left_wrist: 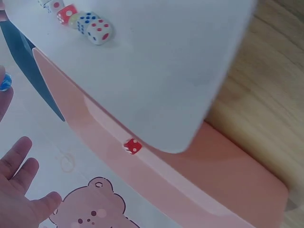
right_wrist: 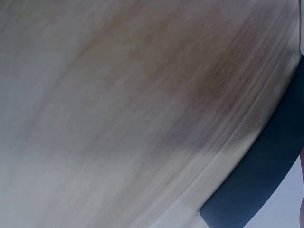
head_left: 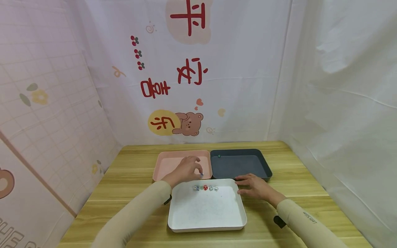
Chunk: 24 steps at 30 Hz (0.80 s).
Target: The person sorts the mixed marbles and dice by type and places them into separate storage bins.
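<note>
Sleeved forearms extend from the bench's front edge, left hand pinching a small blue piece by the pink tray further back, right hand resting outstretched at the white tray's rim, seemingly steadying its lined-up dice.

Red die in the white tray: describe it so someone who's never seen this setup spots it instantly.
On the wooden table, find the white tray, lowest in the head view. Near its far side lies a short row of dice. The red die is the only one there with a red body, among white or pale neighbours.
</note>
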Available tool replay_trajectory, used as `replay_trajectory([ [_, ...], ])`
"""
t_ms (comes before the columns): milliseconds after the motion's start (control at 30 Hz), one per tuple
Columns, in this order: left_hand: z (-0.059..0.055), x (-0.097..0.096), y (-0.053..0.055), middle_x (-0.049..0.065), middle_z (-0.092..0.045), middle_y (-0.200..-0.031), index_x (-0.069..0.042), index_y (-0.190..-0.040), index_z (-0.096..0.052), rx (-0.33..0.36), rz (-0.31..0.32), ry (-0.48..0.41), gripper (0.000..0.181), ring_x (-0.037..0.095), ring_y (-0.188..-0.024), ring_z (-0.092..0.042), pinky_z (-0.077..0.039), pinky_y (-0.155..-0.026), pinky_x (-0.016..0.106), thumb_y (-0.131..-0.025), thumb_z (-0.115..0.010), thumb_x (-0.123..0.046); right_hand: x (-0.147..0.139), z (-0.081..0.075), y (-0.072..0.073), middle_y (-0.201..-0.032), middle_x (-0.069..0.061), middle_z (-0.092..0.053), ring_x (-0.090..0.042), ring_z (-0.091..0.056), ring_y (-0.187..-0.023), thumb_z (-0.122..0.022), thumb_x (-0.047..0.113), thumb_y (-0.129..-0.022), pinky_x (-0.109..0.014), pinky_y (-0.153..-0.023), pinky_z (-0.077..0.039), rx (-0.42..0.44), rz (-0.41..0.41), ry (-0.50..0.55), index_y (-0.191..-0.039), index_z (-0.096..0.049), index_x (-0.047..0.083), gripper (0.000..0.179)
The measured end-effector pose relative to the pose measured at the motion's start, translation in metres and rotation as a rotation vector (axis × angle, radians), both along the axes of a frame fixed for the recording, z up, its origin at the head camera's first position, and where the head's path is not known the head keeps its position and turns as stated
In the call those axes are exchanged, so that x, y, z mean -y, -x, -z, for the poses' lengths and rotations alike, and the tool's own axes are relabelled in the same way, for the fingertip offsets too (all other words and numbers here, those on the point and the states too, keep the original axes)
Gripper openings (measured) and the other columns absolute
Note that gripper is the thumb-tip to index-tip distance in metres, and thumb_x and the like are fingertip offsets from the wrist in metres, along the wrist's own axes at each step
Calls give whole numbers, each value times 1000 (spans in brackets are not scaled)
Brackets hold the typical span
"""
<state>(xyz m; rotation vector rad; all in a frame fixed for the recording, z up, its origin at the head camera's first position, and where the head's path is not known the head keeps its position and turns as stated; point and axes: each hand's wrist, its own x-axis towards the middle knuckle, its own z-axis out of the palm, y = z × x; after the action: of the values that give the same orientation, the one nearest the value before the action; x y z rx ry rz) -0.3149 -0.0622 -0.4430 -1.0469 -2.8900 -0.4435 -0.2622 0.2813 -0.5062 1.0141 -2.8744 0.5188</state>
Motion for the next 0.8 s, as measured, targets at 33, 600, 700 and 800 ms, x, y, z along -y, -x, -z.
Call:
replay_trajectory([
  [33,0,-1,1,11,-56,-134,-22,-89,-78,-3,1,-1,6,28,-130,-43,-30,-110,51,-85,-77,-27,0,0,0,-138,-8,-58,-35,-51,-124,-66,43,-93,-53,-97,-45,-5,-1,-1,-129,-66,7,51],
  [600,-5,-25,8,6,-53,-138,-25,-89,-78,25,-26,-33,4,24,-135,-38,-26,-112,51,-87,-76,-27,1,0,-2,-136,-7,-60,-32,-53,-121,-70,37,-91,-51,-96,-46,-28,2,15,-128,-67,8,47],
  [700,-6,-30,11,5,-53,-138,-25,-88,-78,18,-12,-46,2,23,-134,-38,-28,-110,50,-87,-75,-25,1,0,-3,-137,-7,-59,-32,-53,-121,-70,37,-91,-51,-96,-46,-23,2,15,-128,-67,8,47],
  [800,-7,-35,13,5,-51,-139,-24,-88,-77,22,-14,-53,3,23,-133,-39,-29,-110,50,-87,-76,-27,1,0,-3,-137,-7,-59,-32,-53,-121,-70,38,-91,-51,-96,-46,-22,1,17,-128,-67,8,48],
])
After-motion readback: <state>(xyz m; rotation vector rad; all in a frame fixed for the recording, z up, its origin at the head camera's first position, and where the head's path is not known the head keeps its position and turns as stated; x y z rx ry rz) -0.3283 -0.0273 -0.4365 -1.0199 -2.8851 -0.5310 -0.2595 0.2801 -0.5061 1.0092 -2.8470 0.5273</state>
